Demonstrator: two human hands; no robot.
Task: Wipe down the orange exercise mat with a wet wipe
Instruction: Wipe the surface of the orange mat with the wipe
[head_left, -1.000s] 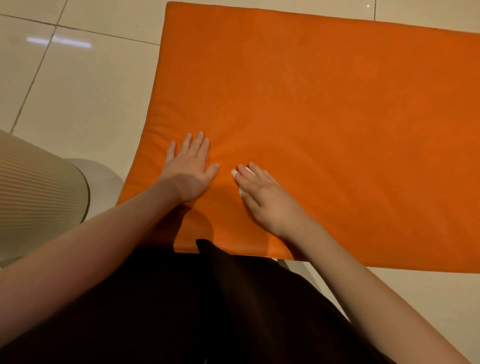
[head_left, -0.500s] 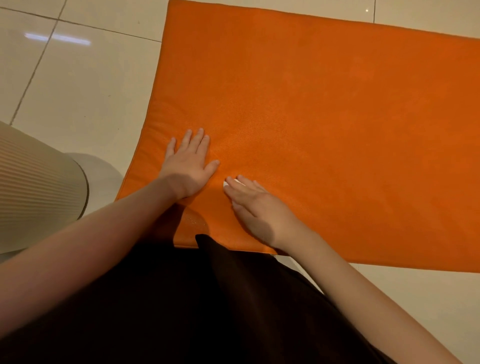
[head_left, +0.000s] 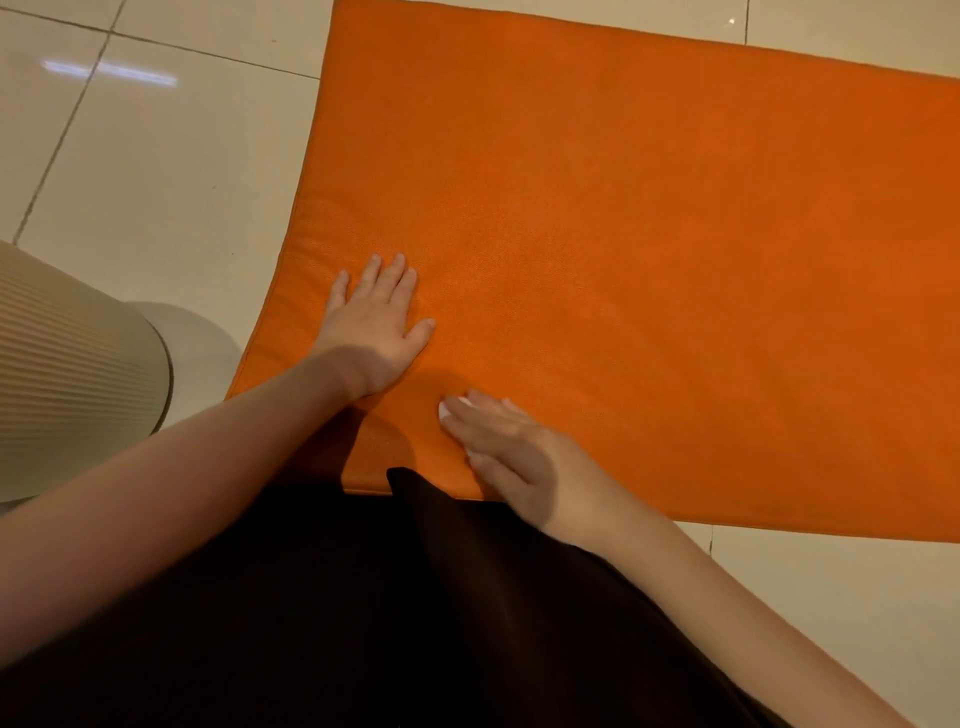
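The orange exercise mat (head_left: 649, 234) lies flat on the tiled floor and fills the upper right of the head view. My left hand (head_left: 376, 325) rests flat on the mat near its left edge, fingers spread and nothing in it. My right hand (head_left: 511, 457) presses a white wet wipe (head_left: 448, 409) onto the mat close to the near edge. Only small bits of the wipe show at my fingertips; the rest is hidden under the palm.
A beige ribbed cylinder on a round white base (head_left: 72, 374) stands on the floor left of the mat. Glossy cream floor tiles (head_left: 166, 171) surround the mat. My dark clothing (head_left: 363, 623) covers the bottom of the view and overlaps the mat's near edge.
My right hand has slid the wipe toward me along the mat, nearer the front edge. My left hand has stayed flat in the same place.
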